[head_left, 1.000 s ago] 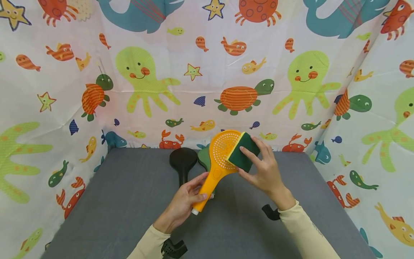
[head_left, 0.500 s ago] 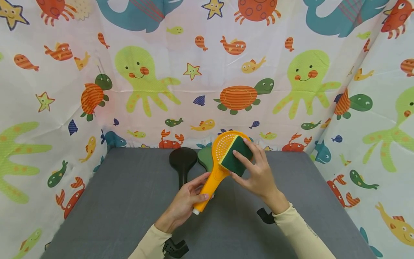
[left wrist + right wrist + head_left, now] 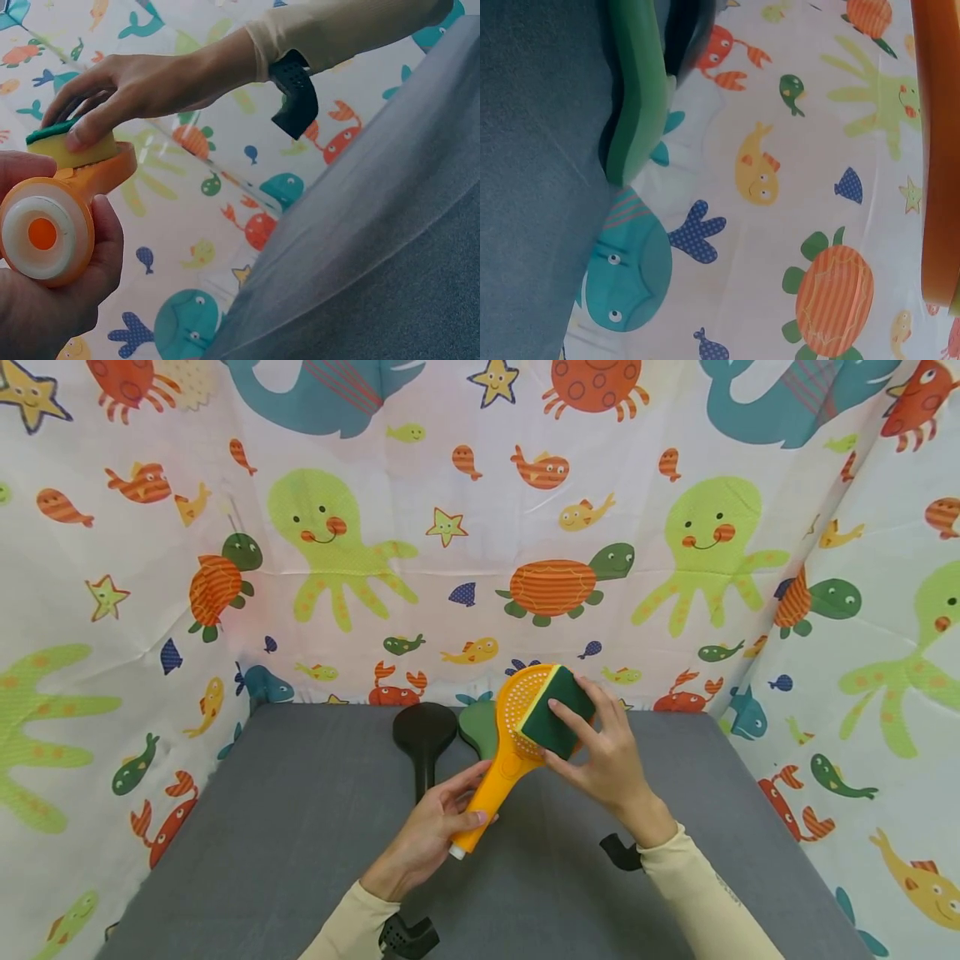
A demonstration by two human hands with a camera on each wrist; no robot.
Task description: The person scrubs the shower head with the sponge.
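Shower head (image 3: 517,731), orange, sits centre frame in the head view, held above the grey table (image 3: 247,852), perforated face turned up toward the person. Nearest the camera: left hand (image 3: 433,831), lower centre, fingers and thumb wrapped round the handle's lower end; the left wrist view shows the white end cap (image 3: 41,236) poking out of the fist. Further up, right hand (image 3: 607,760) presses a sponge (image 3: 555,712), green scrub side out, yellow layer against the face; fingers fairly straight on top, thumb hooked under the lower edge, so it pinches the sponge.

Judgement: mid-scrub on the spray face. Next stroke likely needs steady pressure across the left part of the holes that the sponge does not cover, left hand bracing the handle against twist.

Behind, lying on the table's far edge: black shower head (image 3: 424,737) and dark green shower head (image 3: 478,731), just beside each other. Sea-creature curtain (image 3: 315,543) backs it all.
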